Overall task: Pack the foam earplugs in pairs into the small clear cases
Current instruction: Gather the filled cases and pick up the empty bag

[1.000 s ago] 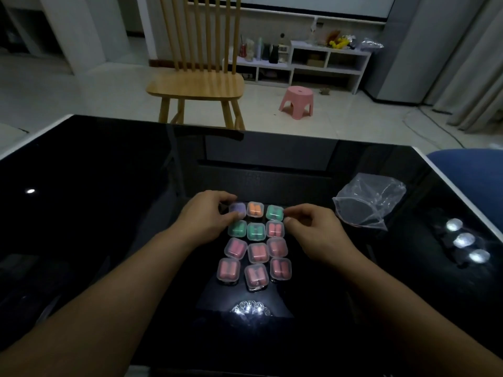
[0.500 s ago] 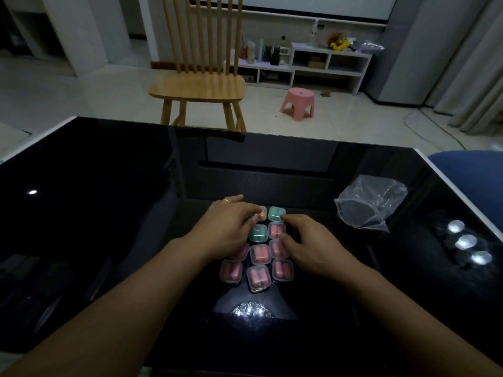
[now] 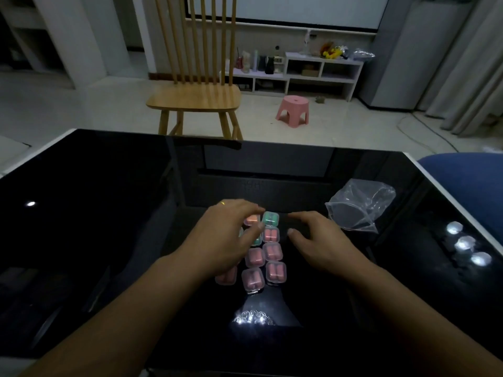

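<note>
While both loose-fingered hands hover, packed cases point(image 3: 254, 257) crowd the glossy black table point(image 3: 109, 213).

Glossy black table point(image 3: 109, 240), clear plastic cases point(image 3: 253, 278), crinkled plastic bag point(image 3: 359, 205), wooden chair point(image 3: 194, 99)

Your left hand point(image 3: 217, 240) covers the left column of the cases point(image 3: 262, 257), packed edge to edge. Right hand point(image 3: 318, 240) sits just beside them. A crumpled plastic bag point(image 3: 359, 205) blocks the right side. The dark surface point(image 3: 95, 213) lies open to the left.
</note>
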